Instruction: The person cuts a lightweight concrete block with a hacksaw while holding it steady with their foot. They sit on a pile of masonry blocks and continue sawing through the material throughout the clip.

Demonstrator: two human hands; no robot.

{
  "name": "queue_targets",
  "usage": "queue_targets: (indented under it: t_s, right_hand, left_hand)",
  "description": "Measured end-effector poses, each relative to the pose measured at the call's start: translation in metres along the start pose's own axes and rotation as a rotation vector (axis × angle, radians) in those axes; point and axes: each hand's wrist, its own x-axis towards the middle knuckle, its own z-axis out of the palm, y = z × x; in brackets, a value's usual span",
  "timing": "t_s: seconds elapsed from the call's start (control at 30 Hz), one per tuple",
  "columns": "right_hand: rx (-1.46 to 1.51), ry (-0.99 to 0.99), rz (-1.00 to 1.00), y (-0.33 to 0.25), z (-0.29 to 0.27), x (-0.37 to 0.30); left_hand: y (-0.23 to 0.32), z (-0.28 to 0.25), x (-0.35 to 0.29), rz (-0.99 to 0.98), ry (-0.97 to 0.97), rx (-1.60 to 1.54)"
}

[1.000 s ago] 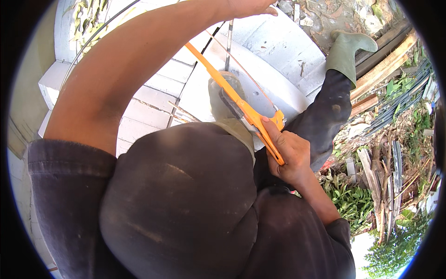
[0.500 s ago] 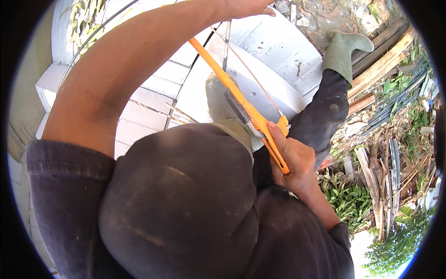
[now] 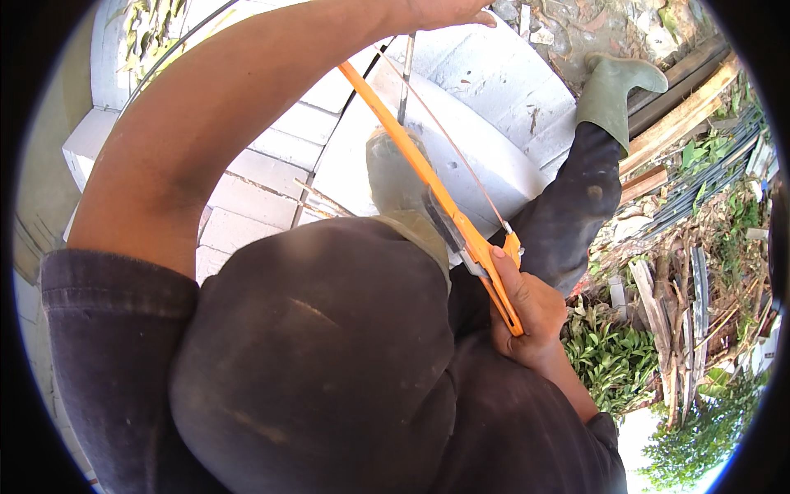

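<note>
My right hand (image 3: 531, 317) is wrapped round the handle of an orange bow-type hand saw (image 3: 420, 165). Its thin reddish blade runs from the handle up and left, where it crosses a thin metal rod (image 3: 406, 78). The saw's far end is hidden behind my left forearm. My left hand (image 3: 453, 10) is at the top edge, palm partly cut off with some fingertips showing; whether it grips anything cannot be seen. The rod lies over a white block surface (image 3: 485, 140), beside my green-grey rubber boot (image 3: 399, 169).
My bent knee (image 3: 313, 346) in dark trousers fills the lower middle. My other boot (image 3: 613, 95) is stretched out to the right. White blocks (image 3: 271, 156) lie at left. Timber planks (image 3: 683, 115), a bundle of thin dark rods (image 3: 708, 181), and wood scraps (image 3: 675, 321) with leaves lie on the right.
My right hand and the saw have moved down and slightly right, toward me. My left arm has hardly shifted.
</note>
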Motion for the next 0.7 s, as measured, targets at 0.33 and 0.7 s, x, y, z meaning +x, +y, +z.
queue_targets:
  t_s: [0.33,0.7]
  right_hand:
    - [0.015,-0.039,0.085,-0.003,0.0,-0.004]
    - [0.045,0.039,0.032,0.007,0.02,0.006]
  left_hand:
    - [0.002,-0.006,-0.001,-0.013,-0.044,-0.004]
    - [0.004,-0.02,0.005,-0.058,-0.084,0.002]
